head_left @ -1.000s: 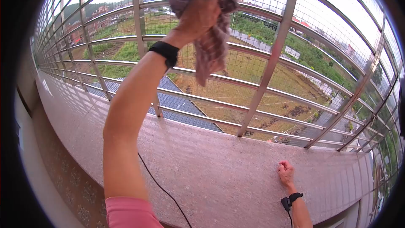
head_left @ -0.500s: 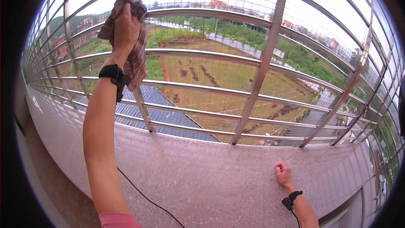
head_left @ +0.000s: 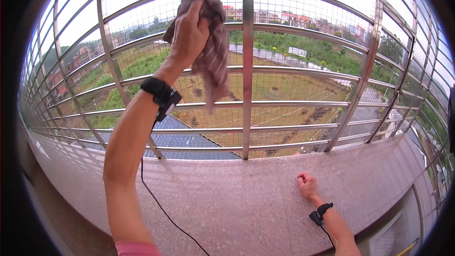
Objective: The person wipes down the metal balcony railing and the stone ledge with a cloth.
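My left hand (head_left: pixel 189 38) is closed around a brown striped cloth (head_left: pixel 215 61), pressing it at an upper horizontal bar of the metal window grille (head_left: pixel 248 85). The cloth's loose end hangs down over the lower bars, just left of the middle upright. On the stone ledge (head_left: pixel 227 185) rests my right hand (head_left: pixel 308 186), its fingers curled into a fist with nothing visible in them. Each wrist wears a black strap with a small box.
A thin black cable (head_left: pixel 163 211) runs from the left wrist across the ledge. Fine wire mesh covers the grille's outer side. Beyond it lie a dark roof (head_left: pixel 185 137), fields, a road and distant buildings. A white panel (head_left: pixel 388 237) sits below the ledge at right.
My left hand has moved the cloth rightward along the bar, away from the left upright toward the middle one. The view has turned slightly. My right hand still rests on the ledge.
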`<state>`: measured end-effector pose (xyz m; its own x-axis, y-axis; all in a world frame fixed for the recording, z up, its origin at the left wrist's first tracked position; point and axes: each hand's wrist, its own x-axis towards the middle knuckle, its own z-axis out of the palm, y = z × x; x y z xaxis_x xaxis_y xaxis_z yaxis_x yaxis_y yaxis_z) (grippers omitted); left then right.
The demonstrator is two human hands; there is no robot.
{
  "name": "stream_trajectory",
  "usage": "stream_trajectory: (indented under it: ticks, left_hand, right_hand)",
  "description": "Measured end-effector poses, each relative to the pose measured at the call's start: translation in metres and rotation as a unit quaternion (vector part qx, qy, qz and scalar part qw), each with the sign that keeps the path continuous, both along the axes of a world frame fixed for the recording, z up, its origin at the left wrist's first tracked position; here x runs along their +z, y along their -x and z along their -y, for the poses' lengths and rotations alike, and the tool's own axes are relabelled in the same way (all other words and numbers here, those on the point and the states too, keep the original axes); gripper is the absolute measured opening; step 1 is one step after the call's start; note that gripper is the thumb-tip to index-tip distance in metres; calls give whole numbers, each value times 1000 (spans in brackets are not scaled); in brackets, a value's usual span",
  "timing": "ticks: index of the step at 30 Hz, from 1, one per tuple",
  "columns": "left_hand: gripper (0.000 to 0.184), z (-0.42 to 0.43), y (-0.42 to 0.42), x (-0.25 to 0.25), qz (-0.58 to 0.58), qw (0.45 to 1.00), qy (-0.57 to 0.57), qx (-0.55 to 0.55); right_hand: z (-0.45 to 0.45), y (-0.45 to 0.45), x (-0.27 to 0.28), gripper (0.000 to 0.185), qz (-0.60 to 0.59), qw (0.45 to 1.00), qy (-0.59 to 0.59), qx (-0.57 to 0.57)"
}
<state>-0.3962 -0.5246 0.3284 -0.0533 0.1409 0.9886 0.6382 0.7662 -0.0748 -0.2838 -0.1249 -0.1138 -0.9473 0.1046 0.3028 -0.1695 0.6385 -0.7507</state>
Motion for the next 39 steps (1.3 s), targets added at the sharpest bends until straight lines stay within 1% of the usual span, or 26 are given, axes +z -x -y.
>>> stream_trajectory:
  ticks: [2, 3, 4, 5, 6, 7, 8, 9, 11, 13, 14, 15, 17, 20, 21, 22, 23, 24, 25, 26, 27, 29, 31, 33, 35, 39]
  left_hand:
    - [36, -21, -1, 31, -78, 995, -39, -48]
    - [33, -32, -9, 49, -56, 996, -61, -46]
    - [56, -25, 47, 71, -277, 958, -29, 61]
    - [54, -38, 40, 84, -247, 967, -40, 37]
    - [53, -45, 39, 96, -279, 957, -8, 80]
    - [52, -55, 24, 100, -101, 991, 8, 87]
    - [55, -48, 57, 110, -93, 993, 73, 22]
    - [54, -63, 53, 101, -88, 996, 25, -16]
    - [54, -57, 91, 99, -262, 962, 66, -46]
    - [55, -51, 90, 93, -334, 940, 69, -3]
    - [57, -44, 69, 90, -140, 985, 91, -50]
    - [54, -36, 68, 89, -177, 977, 116, -20]
    - [50, -15, 67, 92, -134, 978, 157, 36]
    - [49, 37, 65, 90, -195, 965, 170, 36]
    - [49, 55, 49, 87, -108, 980, 154, 69]
    - [48, 79, 54, 85, -201, 959, 170, 102]
    - [49, 100, 54, 88, -231, 953, 175, 92]
    - [47, 116, 40, 85, -82, 979, 132, 130]
    - [45, 130, 34, 84, -65, 973, 117, 186]
    - [44, 151, 45, 86, -254, 937, 174, 162]
    - [45, 164, 34, 82, -114, 961, 136, 214]
    - [46, 198, 42, 77, -201, 946, 120, 226]
    - [45, 230, 38, 68, -122, 955, 60, 266]
    - [44, 261, 37, 64, -154, 951, 19, 268]
    - [44, 265, 42, 60, -201, 887, 32, 415]
    - [43, 277, 52, 59, -164, 916, 9, 366]
  right_hand:
    - [-3, 3, -4, 10, -4, 1000, 21, 6]
    - [-3, 2, -2, 11, 6, 1000, 20, 7]
    - [-3, 1, 1, 11, 16, 1000, 17, 9]
    - [-3, 0, 3, 11, 17, 1000, 15, 9]
    - [-2, -1, 5, 11, 15, 1000, 22, 7]
    - [-1, 0, 6, 11, 12, 1000, 28, 6]
    - [-3, 1, 4, 11, 13, 1000, 26, 10]
    - [-5, 3, -2, 11, 1, 1000, 22, 5]
    - [-3, 5, -7, 11, -10, 1000, 17, 8]
    - [-3, 3, -2, 9, -6, 1000, 12, -9]
    - [-3, 2, -4, 9, -3, 1000, 8, -1]
    - [-4, 3, -6, 9, -4, 1000, 8, -6]
    - [-3, 5, -8, 9, -4, 1000, 5, -4]
    - [-3, 5, -8, 9, -15, 1000, 6, -21]
    - [-3, 4, -7, 9, -8, 1000, 6, -20]
    - [-2, 4, -8, 10, -1, 1000, 6, -20]
    - [-2, 5, -8, 10, -1, 1000, 5, -20]
    - [-3, 5, -8, 9, -2, 1000, -6, -21]
    - [-3, 5, -9, 9, -3, 1000, -17, -22]
    - [-2, 5, -11, 9, -2, 1000, -19, -23]
    - [-3, 6, -13, 8, -4, 999, -20, -24]
    - [-3, 5, -14, 8, -6, 999, -23, -31]
    - [-2, 4, -12, 8, -10, 999, -19, -40]
    - [-2, 3, -10, 8, 2, 998, -32, -47]
    - [0, 4, -8, 8, 14, 998, -38, -56]
    - [2, 4, -6, 9, 9, 999, -39, -37]
